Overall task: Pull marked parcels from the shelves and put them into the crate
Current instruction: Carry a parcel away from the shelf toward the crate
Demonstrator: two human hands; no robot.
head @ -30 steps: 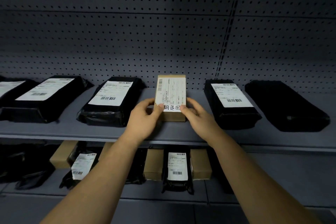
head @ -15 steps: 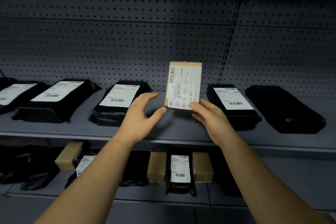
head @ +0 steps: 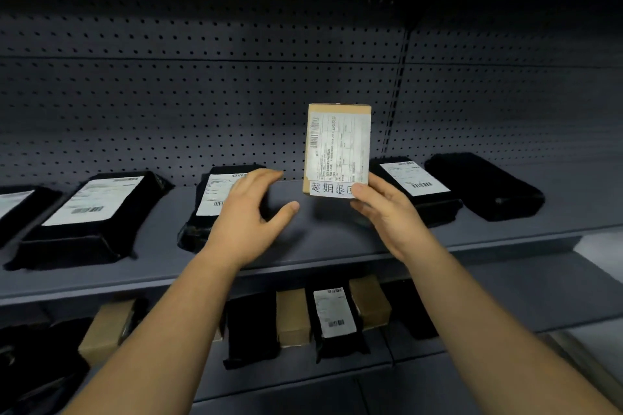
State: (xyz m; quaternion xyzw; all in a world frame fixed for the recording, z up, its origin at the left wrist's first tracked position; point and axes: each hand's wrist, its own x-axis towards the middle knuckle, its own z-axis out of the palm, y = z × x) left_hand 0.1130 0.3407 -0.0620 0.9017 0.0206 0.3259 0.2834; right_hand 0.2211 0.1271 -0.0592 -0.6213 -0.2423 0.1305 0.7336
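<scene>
A small brown cardboard parcel with a white shipping label and a handwritten strip along its lower edge is held upright above the grey shelf. My right hand pinches its lower right corner. My left hand hovers just left of it with spread, relaxed fingers, touching nothing. No crate is in view.
Black bagged parcels lie along the same shelf: two on the left, a labelled one and a plain one on the right. The lower shelf holds brown boxes and a black labelled bag. Pegboard backs the shelves.
The brown parcel went from lying on the shelf in both hands to upright in my right hand alone. My left hand let go and drew back to the left.
</scene>
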